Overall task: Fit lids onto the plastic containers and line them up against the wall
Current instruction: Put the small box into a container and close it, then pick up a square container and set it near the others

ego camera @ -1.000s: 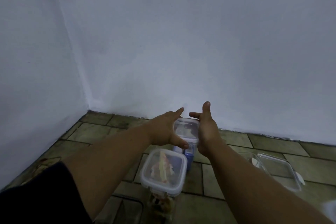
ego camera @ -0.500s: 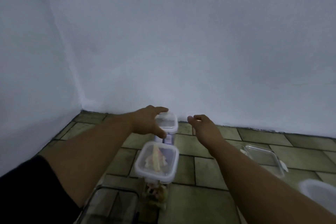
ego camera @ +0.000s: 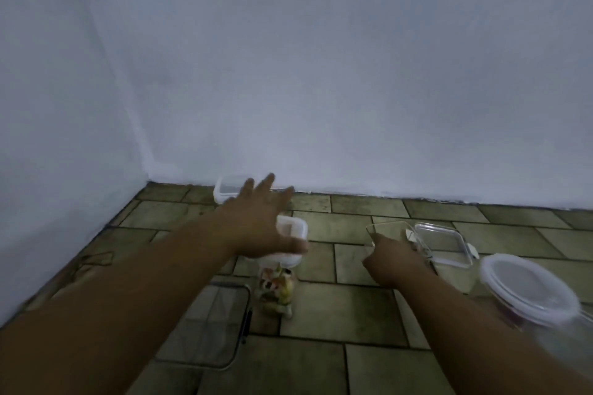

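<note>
On tiled floor [ego camera: 353,314], below white wall [ego camera: 321,74], I log:
- round lidded container [ego camera: 526,289], near right edge
- dark-rimmed clear piece [ego camera: 208,327], near side, left of centre; lid or box I cannot tell
- clear rectangular lid [ego camera: 444,242], just beside open clear container [ego camera: 390,229], right of centre
- tall lidded container [ego camera: 277,285], mid-floor, multicoloured contents
- small lidded container [ego camera: 224,192], at wall base toward far left corner
- left hand [ego camera: 260,224]: fingers straight, spread; palm over tall lidded container's top
- right hand [ego camera: 394,261]: fingers curled at open clear container's near rim; grip I cannot tell
</note>
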